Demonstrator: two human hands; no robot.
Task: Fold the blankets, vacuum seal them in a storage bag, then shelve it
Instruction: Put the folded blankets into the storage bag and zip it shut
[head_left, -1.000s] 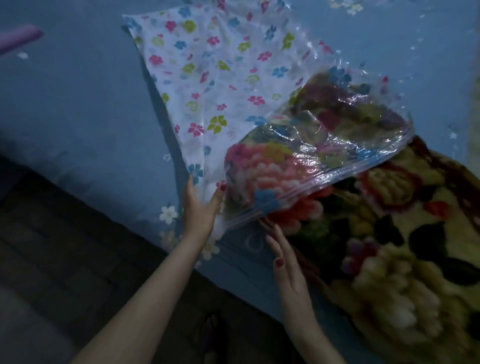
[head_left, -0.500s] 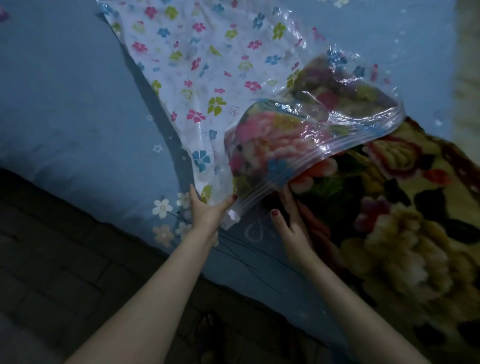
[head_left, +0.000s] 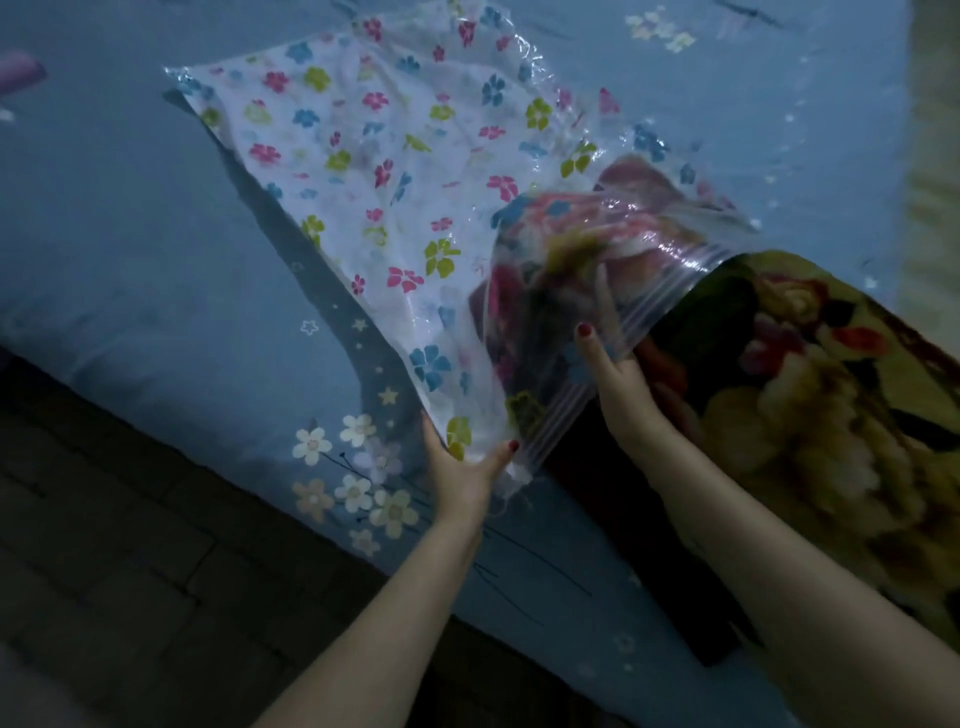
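left hand (head_left: 462, 470) pinching near corner of flowered storage bag (head_left: 374, 171), lifted off blue bedsheet (head_left: 130, 218). right hand (head_left: 621, 384) gripping zip-edge mouth, fingers partly hidden. floral blanket (head_left: 810, 395) partway inside bag, rest on bed.

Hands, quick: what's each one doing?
Left hand: gripping the storage bag at its corner.
Right hand: holding the bag's open edge.
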